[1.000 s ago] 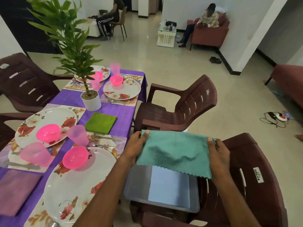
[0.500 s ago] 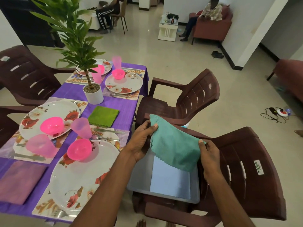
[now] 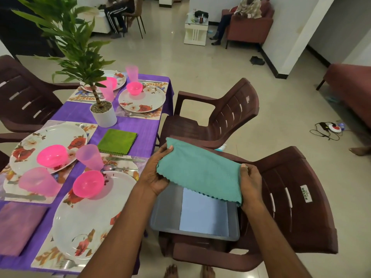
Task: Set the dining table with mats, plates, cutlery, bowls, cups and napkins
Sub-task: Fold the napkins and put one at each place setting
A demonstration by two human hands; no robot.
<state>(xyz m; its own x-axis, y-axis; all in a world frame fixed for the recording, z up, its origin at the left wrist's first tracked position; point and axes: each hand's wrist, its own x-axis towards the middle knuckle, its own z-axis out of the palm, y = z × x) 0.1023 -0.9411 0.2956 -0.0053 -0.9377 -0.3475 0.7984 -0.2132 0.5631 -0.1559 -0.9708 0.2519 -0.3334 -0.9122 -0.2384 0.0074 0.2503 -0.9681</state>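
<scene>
A teal napkin (image 3: 202, 173) is held stretched above a grey tray (image 3: 166, 215) on a chair (image 3: 297, 207), pinched at each end by the left hand (image 3: 155, 175) and right hand (image 3: 251, 183). The table (image 3: 138, 135) lies leftward, nearer the left hand.

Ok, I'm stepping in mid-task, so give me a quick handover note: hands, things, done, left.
Left hand and right hand each grip an end of the teal napkin, held above the grey tray on the chair.
A light blue napkin lies in the tray.
Done: mats, plates, bowls, cups, cutlery; green napkin and purple napkin laid.
Left: place teal and blue napkins.
</scene>
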